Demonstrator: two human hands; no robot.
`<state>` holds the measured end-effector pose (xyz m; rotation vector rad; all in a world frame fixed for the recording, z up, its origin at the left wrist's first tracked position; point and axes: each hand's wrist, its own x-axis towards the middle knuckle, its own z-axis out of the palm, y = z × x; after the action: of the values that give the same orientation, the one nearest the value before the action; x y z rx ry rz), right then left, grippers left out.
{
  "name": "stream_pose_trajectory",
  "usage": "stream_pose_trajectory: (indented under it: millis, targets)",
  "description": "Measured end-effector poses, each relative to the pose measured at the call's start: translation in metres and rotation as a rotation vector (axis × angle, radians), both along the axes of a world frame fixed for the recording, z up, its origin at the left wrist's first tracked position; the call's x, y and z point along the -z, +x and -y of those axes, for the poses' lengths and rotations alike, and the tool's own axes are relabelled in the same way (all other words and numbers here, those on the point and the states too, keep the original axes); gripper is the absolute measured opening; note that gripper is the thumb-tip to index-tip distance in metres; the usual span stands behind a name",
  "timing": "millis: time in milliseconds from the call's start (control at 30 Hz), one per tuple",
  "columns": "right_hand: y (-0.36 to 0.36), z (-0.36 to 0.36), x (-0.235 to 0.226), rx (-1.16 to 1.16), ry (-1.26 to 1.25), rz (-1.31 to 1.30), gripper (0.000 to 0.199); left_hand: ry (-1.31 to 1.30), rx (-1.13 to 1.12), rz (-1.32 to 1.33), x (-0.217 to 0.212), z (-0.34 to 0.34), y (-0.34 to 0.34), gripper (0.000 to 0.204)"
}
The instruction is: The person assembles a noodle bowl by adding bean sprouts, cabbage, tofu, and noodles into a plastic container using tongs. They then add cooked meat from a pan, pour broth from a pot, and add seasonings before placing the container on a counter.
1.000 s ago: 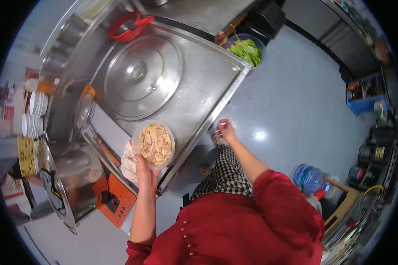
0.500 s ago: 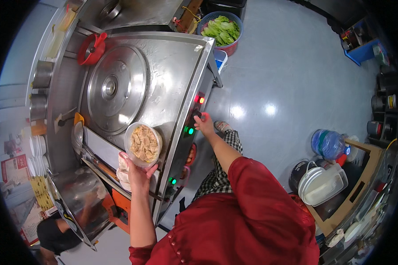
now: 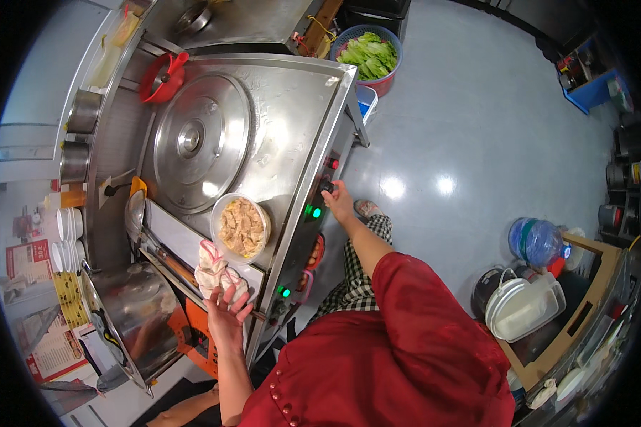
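1. Steel covers the whole cooking station, and its big round lid (image 3: 196, 139) serves as the landmark for everything below.
2. Far left of the lid, white plates (image 3: 65, 238) stand stacked at the station's edge, and two steel canisters (image 3: 78, 135) sit just left of the lid.
3. Above and left of the lid lies a red scoop (image 3: 162, 77), touching the surface (image 3: 292, 107) near the lid's rim.
4. Below and left of the lid, a large steel pot (image 3: 132, 324) stands lower than the surface.
5. Below the lid, the left hand (image 3: 226, 313) is spread, fingers apart, its fingertips touching a white and pink cloth (image 3: 212, 269) bunched at the near edge of the surface.
6. Just above the cloth, at the lid's lower right rim, a clear round container (image 3: 241, 228) of pale shredded food rests on the surface; the left hand is near it but not touching.
7. Right of the lid, on the station's front panel, the right hand (image 3: 340, 201) has its fingers pressed together around a dark knob (image 3: 326, 186), between a red light above and green lights below.
8. Up and right of the lid, a basket (image 3: 392, 53) of green leaves stands on the grey floor.
9. Far right of the lid, a blue water jug (image 3: 538, 240) and a white lidded bucket (image 3: 523, 307) stand on the floor, well apart from both hands.
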<state>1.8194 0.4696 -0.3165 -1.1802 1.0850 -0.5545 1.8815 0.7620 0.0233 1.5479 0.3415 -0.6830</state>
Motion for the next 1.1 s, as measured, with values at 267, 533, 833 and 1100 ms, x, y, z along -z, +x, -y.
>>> stream_pose_trajectory:
  millis: [267,533,833,1100]
  targets:
    - [-0.037,0.042,-0.017,0.219,0.229,0.143,0.042,-0.06,-0.077,0.011,-0.018,-0.008,-0.004,0.057]
    - [0.082,0.163,-0.254,0.032,-0.398,0.291,0.012,0.372,-0.074,1.226,-0.159,-0.037,0.016,0.021]
    - [0.453,0.192,-0.373,-0.695,-1.473,-0.434,0.042,1.189,-0.219,1.096,-0.25,-0.159,0.161,0.027]
    - [0.538,0.194,-0.357,-0.962,-1.39,-0.86,0.066,1.336,0.027,0.624,-0.233,-0.183,0.178,0.049]
